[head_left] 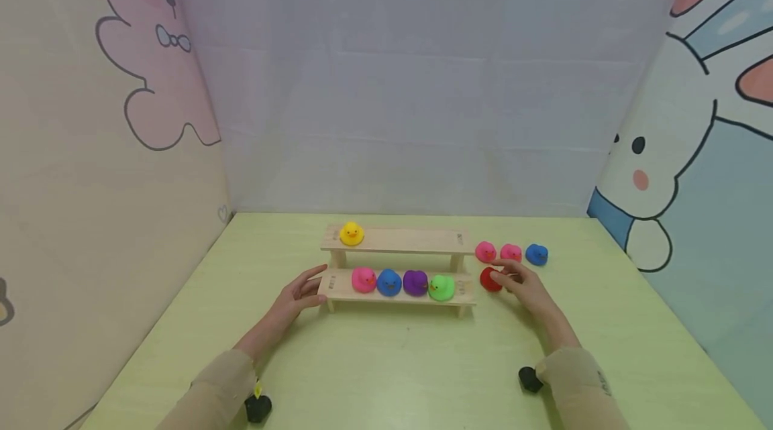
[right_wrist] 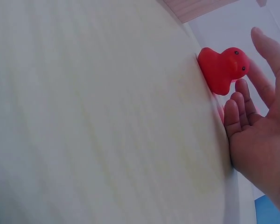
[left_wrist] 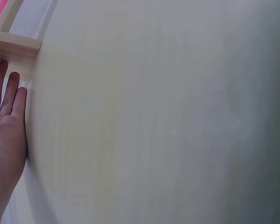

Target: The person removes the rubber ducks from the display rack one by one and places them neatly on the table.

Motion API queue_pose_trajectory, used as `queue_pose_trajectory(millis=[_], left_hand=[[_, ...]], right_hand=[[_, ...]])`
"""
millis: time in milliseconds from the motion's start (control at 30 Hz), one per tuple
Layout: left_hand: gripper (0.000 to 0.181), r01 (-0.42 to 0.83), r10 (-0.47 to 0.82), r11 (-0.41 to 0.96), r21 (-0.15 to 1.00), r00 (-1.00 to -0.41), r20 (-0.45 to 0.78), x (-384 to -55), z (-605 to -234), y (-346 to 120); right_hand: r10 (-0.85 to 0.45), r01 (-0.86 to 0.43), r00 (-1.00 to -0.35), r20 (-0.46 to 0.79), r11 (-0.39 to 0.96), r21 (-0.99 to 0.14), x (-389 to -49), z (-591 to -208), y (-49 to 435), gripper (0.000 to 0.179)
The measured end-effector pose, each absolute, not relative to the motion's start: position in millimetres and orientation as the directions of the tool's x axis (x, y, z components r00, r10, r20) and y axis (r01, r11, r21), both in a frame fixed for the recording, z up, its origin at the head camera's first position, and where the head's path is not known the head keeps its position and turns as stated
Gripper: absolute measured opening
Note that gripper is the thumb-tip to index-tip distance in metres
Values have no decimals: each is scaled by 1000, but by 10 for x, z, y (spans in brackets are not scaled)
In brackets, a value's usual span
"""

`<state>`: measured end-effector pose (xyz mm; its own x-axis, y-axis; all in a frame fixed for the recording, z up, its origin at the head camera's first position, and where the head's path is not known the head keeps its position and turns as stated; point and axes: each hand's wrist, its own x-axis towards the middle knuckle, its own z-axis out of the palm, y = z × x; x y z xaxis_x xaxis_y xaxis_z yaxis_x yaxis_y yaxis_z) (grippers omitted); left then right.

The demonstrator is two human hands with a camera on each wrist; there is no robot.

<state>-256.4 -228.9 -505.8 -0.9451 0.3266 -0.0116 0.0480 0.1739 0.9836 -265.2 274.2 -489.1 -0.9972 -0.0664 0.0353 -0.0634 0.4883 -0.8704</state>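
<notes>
My left hand (head_left: 290, 302) is at the left end of the lower step of a two-tier wooden stand (head_left: 395, 240), thumb and fingers spread at its edge. In the left wrist view its fingers (left_wrist: 10, 93) are nearly straight. A red rubber duck (head_left: 490, 280) sits on the table right of the stand. Around it, my right hand (head_left: 531, 289) has thumb and fingers apart; the right wrist view shows a gap between thumb and duck. Pink (head_left: 364, 280), blue (head_left: 389, 282), purple (head_left: 415, 283) and green ducks (head_left: 442, 288) line the lower step. Above sits a yellow duck (head_left: 351, 233).
Behind the right hand, two pink ducks (head_left: 486, 251) and another blue duck (head_left: 536, 254) stand on the table (head_left: 386, 363). A pale curtain (head_left: 410, 81) rises at the table's back edge, with printed cloth at both sides. Dark objects (head_left: 530, 380) are by both wrists.
</notes>
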Motion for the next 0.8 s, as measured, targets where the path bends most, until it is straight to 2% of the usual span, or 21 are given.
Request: queue_pose_trajectory(millis=[267, 533, 800], left_hand=[[65, 53, 328, 167, 984, -945, -5, -2557, -5093, -2292], [64, 58, 330, 169, 984, -944, -1, -2542, -5080, -2291], [64, 50, 321, 179, 983, -947, -11, -2541, -5055, -2281]], right_hand=[[-16, -35, -999, 31, 472, -881, -2689, -4759, 2717, 51], [-66, -134, -991, 116, 504, -853, -2783, -4440, 2650, 48], [-57, -194, -980, 191, 491, -849, -2847, -4121, 2473, 48]])
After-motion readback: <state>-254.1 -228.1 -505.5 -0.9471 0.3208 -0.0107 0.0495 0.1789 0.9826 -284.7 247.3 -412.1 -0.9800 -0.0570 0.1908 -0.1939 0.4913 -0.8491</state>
